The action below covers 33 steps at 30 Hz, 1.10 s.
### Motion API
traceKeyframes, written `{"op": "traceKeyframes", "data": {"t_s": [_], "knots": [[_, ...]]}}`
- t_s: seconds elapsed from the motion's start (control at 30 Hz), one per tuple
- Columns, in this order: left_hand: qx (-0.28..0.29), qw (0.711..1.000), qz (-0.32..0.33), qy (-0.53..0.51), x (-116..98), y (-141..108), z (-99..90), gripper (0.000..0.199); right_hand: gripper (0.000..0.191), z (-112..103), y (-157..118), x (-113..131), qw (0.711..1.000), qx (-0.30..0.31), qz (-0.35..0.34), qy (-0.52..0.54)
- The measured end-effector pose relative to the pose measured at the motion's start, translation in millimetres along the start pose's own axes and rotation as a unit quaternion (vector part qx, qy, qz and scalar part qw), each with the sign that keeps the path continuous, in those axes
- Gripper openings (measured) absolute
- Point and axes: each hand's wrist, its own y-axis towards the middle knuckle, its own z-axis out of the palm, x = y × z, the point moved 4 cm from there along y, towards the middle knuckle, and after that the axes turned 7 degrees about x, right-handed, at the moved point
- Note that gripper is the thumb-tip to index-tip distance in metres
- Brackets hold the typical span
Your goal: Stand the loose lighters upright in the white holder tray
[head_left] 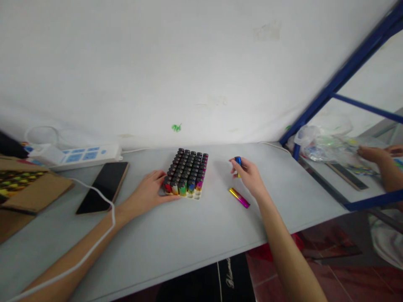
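Note:
A pale tray (197, 194) stands on the table, filled with rows of upright lighters (188, 167) with black tops and shiny coloured bodies. My left hand (151, 187) grips the near left corner of this tray, its thumb along the front edge and its fingers against the left side. Right of the tray, just above the tabletop, my right hand (247, 173) pinches a shiny blue-and-yellow lighter case (238, 160), partly hidden by the fingers. Below that hand lies a yellow-to-magenta lighter case (239, 198) on its side. A few front holes of the tray hold nothing.
A phone (103, 187), a white power strip (90, 156) and an open cardboard box (37, 188) are on the left. A white cable (103, 235) passes over my left forearm. At right, beyond a blue metal frame (333, 94), another person's hands (374, 154) work near plastic bags (317, 144).

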Motion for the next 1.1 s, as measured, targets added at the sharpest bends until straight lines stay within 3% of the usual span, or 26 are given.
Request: {"op": "traceKeyframes", "data": {"t_s": [0.17, 0.33, 0.57, 0.9, 0.97, 1.1], "knots": [[0.021, 1.000, 0.002, 0.007, -2.5, -0.3, -0.9, 0.060, 0.058, 50.8, -33.3, 26.5, 0.989, 0.036, 0.032, 0.141], [0.027, 1.000, 0.001, 0.007, -2.5, -1.1, -2.3, 0.062, 0.063, 80.9, -45.2, 37.5, 0.999, 0.008, 0.018, 0.040], [0.017, 1.000, 0.000, 0.000, -1.8, -2.4, -1.0, 0.064, 0.044, 84.7, -45.2, 37.2, 0.998, -0.027, 0.007, -0.060], [0.028, 1.000, -0.008, 0.003, -3.5, -2.1, -2.0, 0.063, 0.041, 81.9, -50.2, 29.4, 0.999, -0.002, 0.008, -0.042], [0.033, 0.999, -0.003, 0.004, -3.5, -1.6, -1.5, 0.065, 0.038, 79.2, -53.2, 33.1, 0.998, 0.000, -0.034, -0.048], [0.030, 1.000, -0.001, 0.005, -3.2, -1.1, -0.4, 0.063, 0.033, 74.4, -67.8, 53.0, 0.977, -0.032, -0.142, -0.157]]}}
